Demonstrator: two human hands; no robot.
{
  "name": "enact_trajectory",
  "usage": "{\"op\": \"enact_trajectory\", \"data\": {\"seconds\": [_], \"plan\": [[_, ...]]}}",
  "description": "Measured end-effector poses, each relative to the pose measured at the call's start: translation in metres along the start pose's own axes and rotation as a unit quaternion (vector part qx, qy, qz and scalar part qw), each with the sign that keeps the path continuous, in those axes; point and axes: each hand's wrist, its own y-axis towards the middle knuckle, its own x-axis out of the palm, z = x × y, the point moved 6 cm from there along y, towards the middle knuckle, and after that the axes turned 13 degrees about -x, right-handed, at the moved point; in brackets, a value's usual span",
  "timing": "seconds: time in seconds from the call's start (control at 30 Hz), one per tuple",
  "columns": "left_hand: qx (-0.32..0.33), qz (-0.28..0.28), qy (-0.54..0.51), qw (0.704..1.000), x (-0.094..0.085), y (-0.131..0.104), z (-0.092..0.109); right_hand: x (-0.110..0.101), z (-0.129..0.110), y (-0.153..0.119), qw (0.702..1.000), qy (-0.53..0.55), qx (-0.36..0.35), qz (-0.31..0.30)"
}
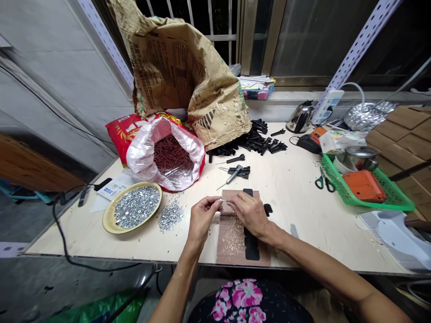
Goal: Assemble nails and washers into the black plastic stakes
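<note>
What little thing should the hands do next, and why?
I'd lower the thin shiny piece a little toward the brown board before either hand lets go. The left hand and right hand both seem to pinch it by the fingertips, near the board's far left corner. It's tiny, and the loose silvery bits beside the plate suggest small parts could easily get mixed up.

Looks matt, creased and flaking on the brown paper sack (218,105), slick as plastic on the red bag (121,134), shiny like metal on the washers (138,206) and kettle (301,118). Seems smooth, pale wood across the table (323,233), glossy plastic around the green basket (367,207), perhaps metal on the tiny pin (224,201).
</note>
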Motion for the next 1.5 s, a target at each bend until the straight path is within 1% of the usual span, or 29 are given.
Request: {"op": "enact_trajectory", "data": {"seconds": [0.1, 0.23, 0.33, 0.4, 0.53, 0.63, 0.77, 0.83, 0.9, 0.93, 1.0, 1.07, 1.13, 1.17, 1.27, 1.3, 1.33, 1.43, 1.47, 1.5], "plan": [[0.001, -0.007, 0.012, 1.000, 0.003, 0.000, -0.001, 0.000, 0.008, -0.005, 0.995, 0.089, 0.032, -0.010], [-0.009, -0.012, 0.013, 1.000, 0.011, 0.001, -0.006, -0.003, 0.017, -0.017, 0.991, 0.128, 0.032, -0.024], [-0.027, -0.028, 0.016, 0.999, 0.026, 0.001, -0.015, -0.011, 0.028, -0.033, 0.989, 0.134, 0.060, -0.012], [-0.041, -0.050, 0.020, 0.998, 0.039, 0.000, -0.021, -0.018, 0.037, -0.044, 0.990, 0.125, 0.070, -0.001], [-0.073, -0.102, 0.023, 0.992, 0.061, -0.001, -0.035, -0.028, 0.053, -0.063, 0.993, 0.091, 0.076, -0.015], [-0.084, -0.111, 0.024, 0.990, 0.067, 0.000, -0.041, -0.030, 0.059, -0.069, 0.994, 0.086, 0.062, -0.029], [-0.079, -0.099, 0.047, 0.991, 0.065, 0.000, -0.042, -0.029, 0.059, -0.072, 0.995, 0.087, 0.051, -0.023], [-0.047, -0.068, 0.097, 0.992, 0.059, 0.000, -0.037, -0.029, 0.061, -0.072, 0.995, 0.080, 0.050, -0.026], [0.023, -0.013, 0.187, 0.982, 0.051, -0.001, -0.029, -0.028, 0.067, -0.070, 0.997, 0.052, 0.049, -0.033], [0.067, 0.018, 0.240, 0.968, 0.048, -0.002, -0.025, -0.027, 0.072, -0.068, 0.998, 0.031, 0.048, -0.038], [0.156, 0.060, 0.339, 0.926, 0.046, -0.003, -0.021, -0.025, 0.083, -0.064, 0.998, -0.016, 0.047, -0.050], [0.211, 0.064, 0.411, 0.885, 0.049, -0.002, -0.028, -0.020, 0.094, -0.062, 0.996, -0.055, 0.041, -0.062], [0.230, 0.048, 0.456, 0.859, 0.053, 0.002, -0.041, -0.013, 0.097, -0.064, 0.995, -0.069, 0.007, -0.075], [0.231, 0.042, 0.472, 0.850, 0.054, 0.004, -0.047, -0.009, 0.094, -0.067, 0.994, -0.066, -0.025, -0.083], [0.237, 0.040, 0.496, 0.834, 0.056, 0.008, -0.059, 0.000, 0.076, -0.079, 0.979, -0.034, -0.161, -0.118], [0.242, 0.043, 0.498, 0.832, 0.056, 0.008, -0.061, 0.000, 0.074, -0.081, 0.976, -0.030, -0.177, -0.119], [0.246, 0.045, 0.498, 0.830, 0.056, 0.008, -0.061, -0.001, 0.075, -0.081, 0.979, -0.034, -0.168, -0.112], [0.253, 0.050, 0.496, 0.829, 0.056, 0.007, -0.061, -0.005, 0.087, -0.079, 0.992, -0.064, -0.080, -0.074], [0.252, 0.050, 0.496, 0.829, 0.056, 0.007, -0.061, -0.005, 0.087, -0.079, 0.991, -0.063, -0.086, -0.076], [0.252, 0.051, 0.496, 0.829, 0.056, 0.008, -0.061, -0.002, 0.082, -0.079, 0.986, -0.049, -0.131, -0.091]]}}
